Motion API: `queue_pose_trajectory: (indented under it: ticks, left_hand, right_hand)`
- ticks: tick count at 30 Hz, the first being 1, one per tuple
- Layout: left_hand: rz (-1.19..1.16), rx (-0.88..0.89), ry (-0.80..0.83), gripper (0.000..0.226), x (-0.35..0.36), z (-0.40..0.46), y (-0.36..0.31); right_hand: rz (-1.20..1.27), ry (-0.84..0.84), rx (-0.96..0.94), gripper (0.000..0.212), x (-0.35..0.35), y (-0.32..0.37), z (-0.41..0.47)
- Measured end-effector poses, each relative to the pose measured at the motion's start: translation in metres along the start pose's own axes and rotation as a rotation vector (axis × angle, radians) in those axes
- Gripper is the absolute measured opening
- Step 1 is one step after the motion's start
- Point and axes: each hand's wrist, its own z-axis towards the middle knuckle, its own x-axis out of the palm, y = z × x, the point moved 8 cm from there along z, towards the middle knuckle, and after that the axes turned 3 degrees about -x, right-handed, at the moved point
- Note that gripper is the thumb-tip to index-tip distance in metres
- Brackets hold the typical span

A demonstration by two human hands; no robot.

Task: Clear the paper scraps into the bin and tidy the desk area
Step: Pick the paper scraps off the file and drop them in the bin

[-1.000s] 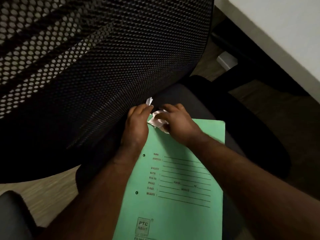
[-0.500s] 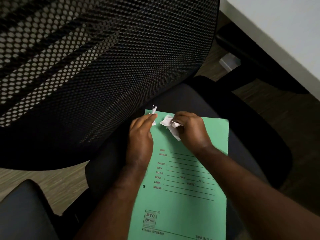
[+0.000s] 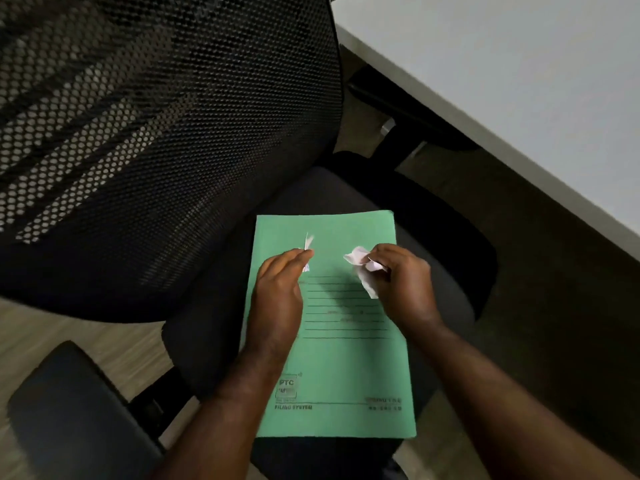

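Note:
A green file folder (image 3: 346, 368) lies flat on the dark seat of an office chair (image 3: 325, 192). Above the folder's upper half, my left hand (image 3: 277, 299) pinches a small white paper scrap (image 3: 308, 242) between thumb and fingertips. My right hand (image 3: 405, 282) is closed on a bunch of crumpled white paper scraps (image 3: 362, 265) that stick out to the left of its fingers. The two hands are a short way apart over the printed lines of the folder. No bin is in view.
The chair's black mesh backrest (image 3: 156, 133) fills the upper left. A black armrest (image 3: 69, 410) is at the lower left. The white desk top (image 3: 519, 81) runs across the upper right, with dark frame parts under its edge. Wood-look floor shows around the chair.
Both hands have pulled back from the gap by the backrest toward me, each with paper in it, and have moved apart. More of the folder's top edge now shows.

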Motion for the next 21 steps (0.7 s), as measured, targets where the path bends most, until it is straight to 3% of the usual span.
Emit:
queue_pose_trajectory:
  ticks: [3, 8, 21]
  left_hand:
    - [0.006, 0.057, 0.063, 0.058, 0.006, -0.017, -0.022]
    - [-0.002, 0.173, 0.166, 0.057, 0.024, -0.061, -0.073]
    - [-0.140, 0.507, 0.474, 0.048, 0.114, -0.210, -0.232]
  right_hand:
    - [-0.029, -0.069, 0.032, 0.005, -0.027, -0.005, -0.024]
    - [-0.064, -0.201, 0.105, 0.005, -0.077, -0.027, -0.088]
    - [-0.173, -0.492, 0.477, 0.020, -0.226, -0.118, -0.312]
